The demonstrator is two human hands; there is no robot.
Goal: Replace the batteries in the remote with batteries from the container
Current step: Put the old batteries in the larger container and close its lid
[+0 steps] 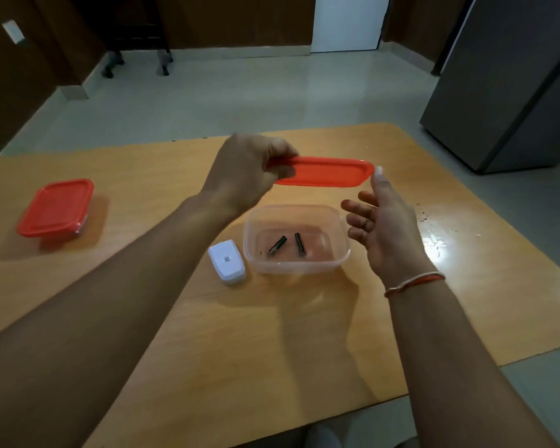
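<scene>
Head view of an early stage of the battery change. The left hand [243, 176] holds the red lid [320, 172] in the air above and behind the open container [296, 239], its fingers [280, 150] closed on the lid's left edge. The right hand [385, 221] is raised beside the container's right wall, palm turned inward and fingers [356, 218] spread and holding nothing; one fingertip lies at the lid's right end, though contact cannot be confirmed. The container stands on the bench [143, 286] with its lid off, and two dark batteries [288, 244] lie apart on its floor. The white remote [227, 261] rests on the bench just beside the container's left wall, with a printed label facing up; whether its battery cover is on or off cannot be told from this angle. A second box [55, 208], closed under its own red lid, stands well apart on the left of the bench.

Progress, as a judgement: only the opening of the container appears complete. No battery is in either hand and the remote lies untouched, so nearly all of the task seems to remain: setting the lid aside, opening the remote, removing the spent cells, lifting the two batteries from the container, and seating them and closing the remote. Whether the remote holds batteries now is not visible.
</scene>
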